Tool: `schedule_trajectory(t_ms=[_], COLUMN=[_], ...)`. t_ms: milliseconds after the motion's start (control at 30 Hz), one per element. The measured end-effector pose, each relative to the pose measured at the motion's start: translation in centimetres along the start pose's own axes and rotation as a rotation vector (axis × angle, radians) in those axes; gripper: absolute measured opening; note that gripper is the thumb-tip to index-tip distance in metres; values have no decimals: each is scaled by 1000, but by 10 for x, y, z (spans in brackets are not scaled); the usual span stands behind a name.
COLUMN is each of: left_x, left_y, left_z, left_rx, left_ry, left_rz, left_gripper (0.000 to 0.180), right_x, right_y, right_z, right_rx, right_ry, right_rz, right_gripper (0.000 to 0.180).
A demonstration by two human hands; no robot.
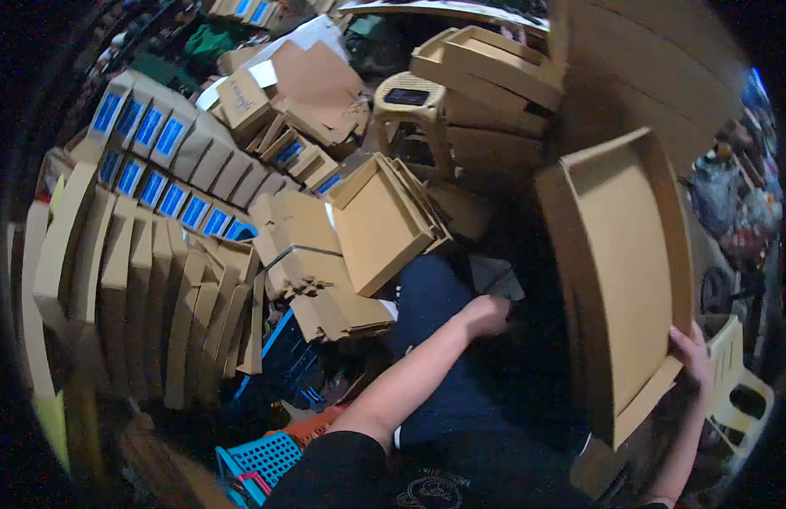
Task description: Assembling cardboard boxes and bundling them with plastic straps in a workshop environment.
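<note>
On the right, a shallow open cardboard tray [635, 254] stands tilted up on its end, its inside turned toward me. My right hand [692, 355] grips the lower part of its right side wall, with fingers over the edge. My left hand [485, 317] is over my dark-clothed leg, its fingers curled closed and partly blurred. Right by those fingers shows a small grey flat piece [498, 276]; I cannot make out whether it is held. To the left of my leg, another open cardboard tray [380, 222] leans on a stack of flat cardboard [291, 242].
Rows of cardboard boxes with blue labels [168, 127] and upright cardboard trays [130, 288] fill the left side. A plastic stool [410, 97] carrying a dark phone-like slab stands ahead. Cardboard trays [495, 64] lie beyond. A blue basket [261, 462] and a yellowish plastic chair [741, 382] flank me.
</note>
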State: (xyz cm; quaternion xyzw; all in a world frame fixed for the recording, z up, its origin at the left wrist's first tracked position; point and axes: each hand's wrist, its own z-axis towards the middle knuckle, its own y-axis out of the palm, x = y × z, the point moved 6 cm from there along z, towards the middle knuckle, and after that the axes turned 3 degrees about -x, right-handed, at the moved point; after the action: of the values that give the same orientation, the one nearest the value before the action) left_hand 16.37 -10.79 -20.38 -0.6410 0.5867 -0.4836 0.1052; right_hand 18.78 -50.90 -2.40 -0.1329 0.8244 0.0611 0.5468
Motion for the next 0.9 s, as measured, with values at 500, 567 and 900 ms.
schedule_trajectory(t_ms=[500,567,900], left_x=[-20,-7,-18], left_y=[40,24,54], left_z=[48,44,77], left_rx=[-17,32,154], left_ry=[-27,58,196], left_rz=[-51,-98,-100], left_gripper=[62,57,52], right_x=[-96,-86,-35], right_y=[380,411,513], right_z=[138,172,272], right_rx=[-554,-593,-459], right_ry=[88,18,-149], right_rz=[-332,-347,-934], right_gripper=[50,58,83])
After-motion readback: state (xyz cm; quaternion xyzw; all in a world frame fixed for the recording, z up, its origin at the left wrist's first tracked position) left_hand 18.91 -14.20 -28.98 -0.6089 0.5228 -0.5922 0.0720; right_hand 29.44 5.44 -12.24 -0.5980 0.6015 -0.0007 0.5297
